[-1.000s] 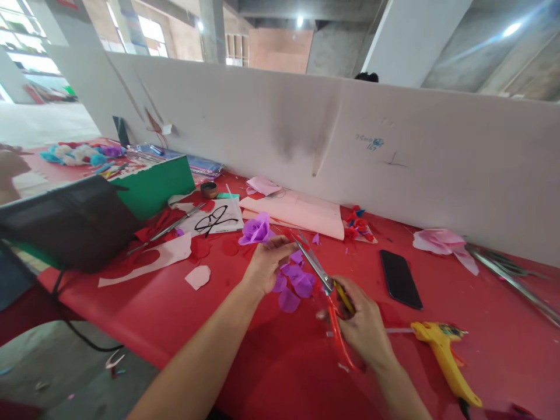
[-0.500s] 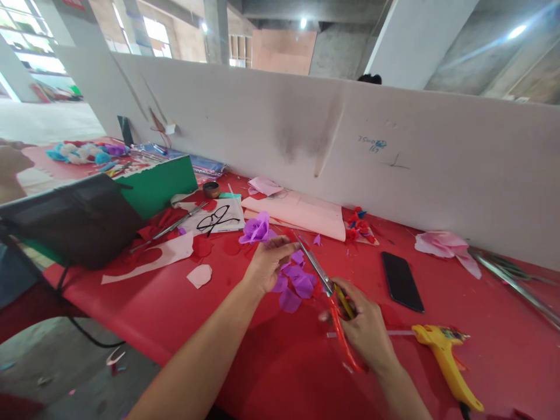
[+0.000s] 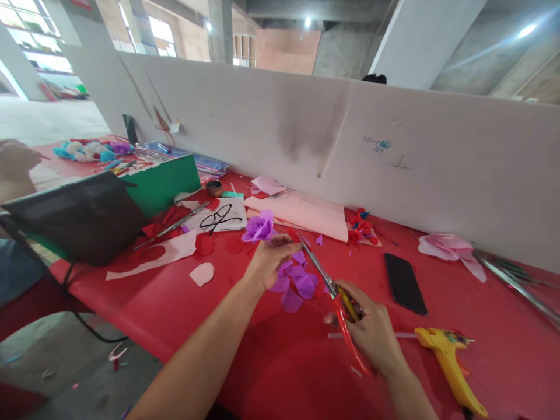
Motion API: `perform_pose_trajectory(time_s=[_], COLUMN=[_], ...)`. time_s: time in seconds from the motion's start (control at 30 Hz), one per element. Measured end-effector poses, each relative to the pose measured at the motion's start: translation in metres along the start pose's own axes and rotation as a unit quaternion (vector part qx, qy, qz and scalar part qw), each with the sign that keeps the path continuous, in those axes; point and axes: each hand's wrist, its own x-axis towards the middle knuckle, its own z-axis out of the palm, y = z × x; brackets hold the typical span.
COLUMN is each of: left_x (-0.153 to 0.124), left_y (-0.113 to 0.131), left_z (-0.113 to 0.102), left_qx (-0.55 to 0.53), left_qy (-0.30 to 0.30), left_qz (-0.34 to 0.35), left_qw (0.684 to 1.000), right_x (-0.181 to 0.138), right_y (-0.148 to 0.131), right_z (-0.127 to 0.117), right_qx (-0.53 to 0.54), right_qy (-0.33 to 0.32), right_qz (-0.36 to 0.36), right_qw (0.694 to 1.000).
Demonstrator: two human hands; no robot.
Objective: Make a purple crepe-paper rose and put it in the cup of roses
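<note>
Red-handled scissors (image 3: pixel 331 284) are pointing toward the back edge of the desk (image 3: pixel 280 361), the right hand (image 3: pixel 371 324) curling round them; the left hand (image 3: pixel 270 262) is pressing fingertips together beside purple petals (image 3: pixel 303 282), anything pinched being indistinct.

On the counter (image 3: pixel 271 361), the phone (image 3: pixel 405 283) and glue gun (image 3: pixel 452 372) lie right of the scissors (image 3: pixel 321 270); the eyeglasses (image 3: pixel 214 221) lie far left.

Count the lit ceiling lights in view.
3: the left light, by the edge of a pillar; the middle light, near the top; the right light, toward the upper right corner. Others may be hidden.
</note>
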Motion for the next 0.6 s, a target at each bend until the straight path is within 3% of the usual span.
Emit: perform_pose_trajectory(time_s=[0.6], left_x=[0.0011], left_y=[0.0022], left_z=[-0.0034], left_qx=[-0.003], left_qy=[-0.057], left_qz=[0.015], left_qw=[0.998], right_x=[-0.0033], right_y=[-0.011], right_z=[0.004], right_qx=[0.055], right_qy=[0.042], right_qz=[0.038], right_qw=[0.997])
